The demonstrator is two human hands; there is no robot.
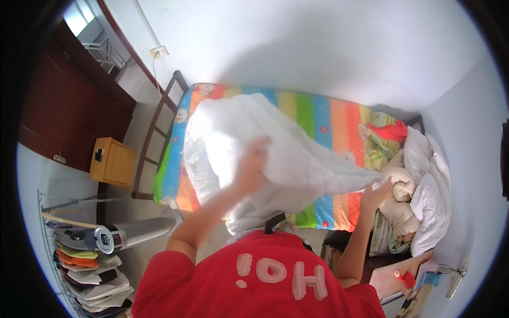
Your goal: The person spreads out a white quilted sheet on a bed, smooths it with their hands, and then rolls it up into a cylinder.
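A white quilt (286, 143) lies bunched over the left and middle of a bed, with part of it hanging over the near side. My right hand (378, 192) is closed on its right-hand corner, which is pulled into a narrow point. Over the middle of the quilt is my left hand (257, 156), smeared by motion, so its grip on the cloth does not show. Under the quilt, a rainbow-striped sheet (306, 114) covers the mattress.
White and beige bedding (424, 191) is heaped at the bed's right end. A dark bed frame (154, 138) stands at the left end, near a small wooden cabinet (112, 161). Hanging clothes (98, 281) fill the lower left. A door handle (457, 278) is at lower right.
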